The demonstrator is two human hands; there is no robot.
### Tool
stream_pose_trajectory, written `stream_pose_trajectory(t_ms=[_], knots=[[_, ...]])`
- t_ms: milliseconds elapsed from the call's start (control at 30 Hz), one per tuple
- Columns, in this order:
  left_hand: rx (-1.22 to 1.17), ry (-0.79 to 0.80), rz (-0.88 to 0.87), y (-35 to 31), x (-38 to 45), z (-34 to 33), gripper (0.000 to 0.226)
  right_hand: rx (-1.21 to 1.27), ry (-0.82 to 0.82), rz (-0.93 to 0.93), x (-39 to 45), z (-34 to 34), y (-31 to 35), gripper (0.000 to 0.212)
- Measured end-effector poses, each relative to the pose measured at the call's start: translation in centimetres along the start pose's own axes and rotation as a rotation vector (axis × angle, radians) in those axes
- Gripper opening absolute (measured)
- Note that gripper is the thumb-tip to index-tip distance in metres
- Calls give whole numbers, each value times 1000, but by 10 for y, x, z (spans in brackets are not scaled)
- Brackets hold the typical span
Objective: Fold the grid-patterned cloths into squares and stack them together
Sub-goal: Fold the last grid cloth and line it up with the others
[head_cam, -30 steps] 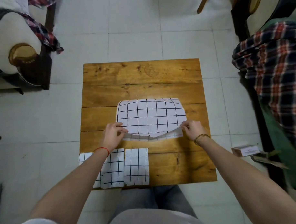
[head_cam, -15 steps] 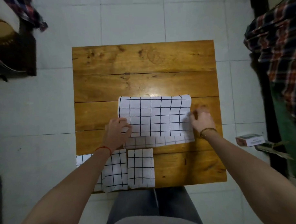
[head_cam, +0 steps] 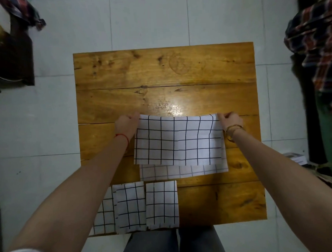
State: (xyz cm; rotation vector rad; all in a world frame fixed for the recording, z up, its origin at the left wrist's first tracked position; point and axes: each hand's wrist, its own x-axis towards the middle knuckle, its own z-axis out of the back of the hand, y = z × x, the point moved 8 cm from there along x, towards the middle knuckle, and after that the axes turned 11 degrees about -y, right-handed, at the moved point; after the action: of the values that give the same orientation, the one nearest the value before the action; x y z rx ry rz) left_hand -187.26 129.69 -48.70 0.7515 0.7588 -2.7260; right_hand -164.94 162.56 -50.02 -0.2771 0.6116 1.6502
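Observation:
A white cloth with a black grid lies on the wooden table, folded over so its upper layer leaves a faint strip of the lower layer showing along the near edge. My left hand pinches the fold's far left corner and my right hand pinches the far right corner. Folded grid cloths lie at the near left of the table: one beside another, with a third partly under my left forearm.
A dark chair with plaid fabric stands at the left. Plaid clothing hangs at the right. A small box lies on the tiled floor right of the table. My knees show below the near table edge.
Both hands carried the cloth's near edge away from me, over the cloth to its far edge, folding it in half. The camera also moved closer.

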Motion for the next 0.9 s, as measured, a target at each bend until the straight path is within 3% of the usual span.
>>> stream_pose_trajectory(t_ms=[100,300,467,633,800,900], knots=[[46,10,72,0,6,-5,49,20,-36,-29,3,-8,1,42],[86,-82,125,13,17,-8,54,213,-107,-99,6,-13,-1,26],[125,-70,114,17,17,-9,56,438,-134,-133,7,-20,-7,28],[118,-73,49,10,15,-8,51,517,-106,-121,3,-24,-6,12],[73,-131,21,8,12,-6,36,556,-105,-75,0,-24,-2,8],[5,-129,56,11,14,-6,41,592,-94,-5,-1,-21,3,17]])
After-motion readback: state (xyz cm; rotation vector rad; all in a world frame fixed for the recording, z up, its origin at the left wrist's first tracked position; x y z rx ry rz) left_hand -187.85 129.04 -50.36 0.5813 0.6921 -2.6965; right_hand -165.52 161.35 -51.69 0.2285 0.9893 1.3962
